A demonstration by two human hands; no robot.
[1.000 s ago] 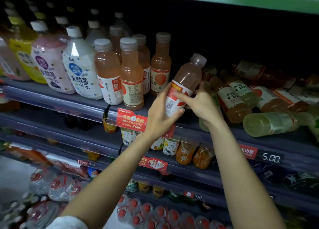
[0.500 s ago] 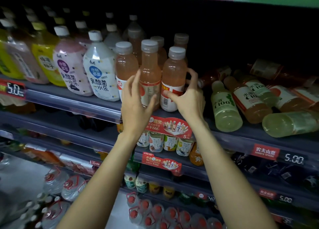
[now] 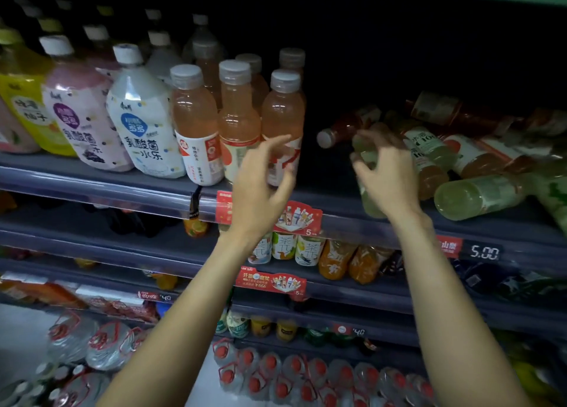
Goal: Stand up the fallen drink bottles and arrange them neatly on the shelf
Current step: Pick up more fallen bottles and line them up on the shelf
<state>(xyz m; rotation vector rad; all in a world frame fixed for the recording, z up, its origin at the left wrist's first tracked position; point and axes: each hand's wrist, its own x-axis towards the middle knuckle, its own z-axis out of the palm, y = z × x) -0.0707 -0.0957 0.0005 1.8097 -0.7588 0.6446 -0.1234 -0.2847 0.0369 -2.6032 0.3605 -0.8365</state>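
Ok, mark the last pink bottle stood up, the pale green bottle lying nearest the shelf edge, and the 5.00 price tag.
pink bottle (image 3: 282,115), head view, shoulder.
pale green bottle (image 3: 478,196), head view, mid-body.
5.00 price tag (image 3: 484,252), head view, digits.

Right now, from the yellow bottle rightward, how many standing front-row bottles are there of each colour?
Yellow bottle: 1
Pink bottle: 1
White bottle: 1
Peach bottles: 3
Total: 6

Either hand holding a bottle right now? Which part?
Left hand: nothing, fingers open. Right hand: over the pale green bottle, blurred; grip cannot be told.
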